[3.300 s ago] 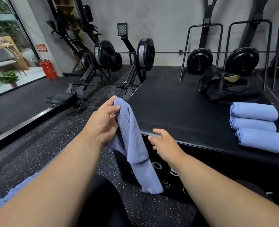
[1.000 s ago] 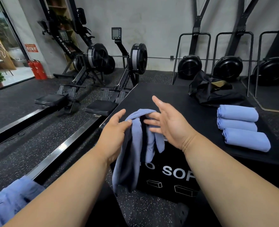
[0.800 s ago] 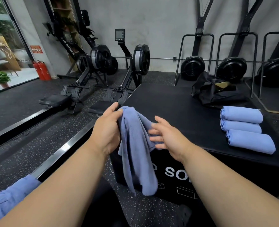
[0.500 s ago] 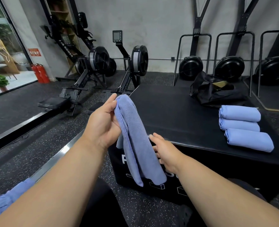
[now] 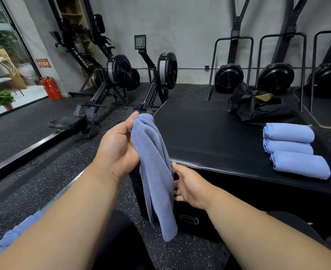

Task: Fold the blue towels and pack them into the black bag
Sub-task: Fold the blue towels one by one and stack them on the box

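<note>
The left hand [image 5: 119,151] holds the blue towel [image 5: 154,172] up; the right hand [image 5: 190,189] touches it, grip unclear. It could slip and bunch before reaching the desk [image 5: 209,137].

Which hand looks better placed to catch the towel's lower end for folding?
Probably the right hand: it sits low beside the hanging towel, while the left hand grips the top.

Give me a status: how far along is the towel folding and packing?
Done: three folded towels lie side by side on the black box. In hand: the left hand holds a hanging towel; the right hand touches it. Left: more blue cloth at lower left, and the black bag shows no towels.
</note>
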`<act>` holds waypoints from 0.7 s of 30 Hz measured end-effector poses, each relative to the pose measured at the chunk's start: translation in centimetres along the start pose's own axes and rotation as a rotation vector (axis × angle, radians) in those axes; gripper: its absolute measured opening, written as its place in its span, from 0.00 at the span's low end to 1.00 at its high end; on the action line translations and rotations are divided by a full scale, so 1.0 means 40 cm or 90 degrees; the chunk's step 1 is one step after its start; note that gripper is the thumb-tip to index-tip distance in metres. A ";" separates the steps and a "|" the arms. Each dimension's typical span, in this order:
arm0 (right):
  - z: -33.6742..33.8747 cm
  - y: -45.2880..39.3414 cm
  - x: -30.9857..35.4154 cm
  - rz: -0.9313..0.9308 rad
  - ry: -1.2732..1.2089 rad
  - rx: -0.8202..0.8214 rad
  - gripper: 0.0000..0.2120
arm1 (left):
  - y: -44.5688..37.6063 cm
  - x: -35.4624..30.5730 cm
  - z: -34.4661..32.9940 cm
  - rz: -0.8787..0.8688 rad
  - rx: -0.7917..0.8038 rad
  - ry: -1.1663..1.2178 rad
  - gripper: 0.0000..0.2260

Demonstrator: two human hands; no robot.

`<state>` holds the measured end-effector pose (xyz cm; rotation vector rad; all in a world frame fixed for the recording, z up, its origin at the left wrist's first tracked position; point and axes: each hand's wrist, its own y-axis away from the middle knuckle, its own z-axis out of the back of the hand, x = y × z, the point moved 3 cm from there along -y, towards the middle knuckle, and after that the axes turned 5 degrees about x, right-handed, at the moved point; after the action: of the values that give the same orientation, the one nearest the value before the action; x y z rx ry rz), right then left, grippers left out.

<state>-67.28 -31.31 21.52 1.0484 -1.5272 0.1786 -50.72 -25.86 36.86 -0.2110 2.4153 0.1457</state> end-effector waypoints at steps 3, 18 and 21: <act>0.001 -0.001 0.006 0.019 0.015 -0.002 0.22 | -0.001 0.004 0.013 0.004 -0.012 -0.008 0.17; 0.078 0.068 0.190 0.298 -0.239 -0.127 0.21 | -0.007 0.005 0.107 -0.021 -0.122 -0.053 0.17; 0.104 0.075 0.209 0.348 -0.310 -0.155 0.29 | -0.005 0.020 0.098 -0.003 -0.098 -0.031 0.18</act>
<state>-71.31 -36.43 28.84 0.4746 -2.1986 0.1127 -48.77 -25.51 33.40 -0.2795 2.3569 0.3320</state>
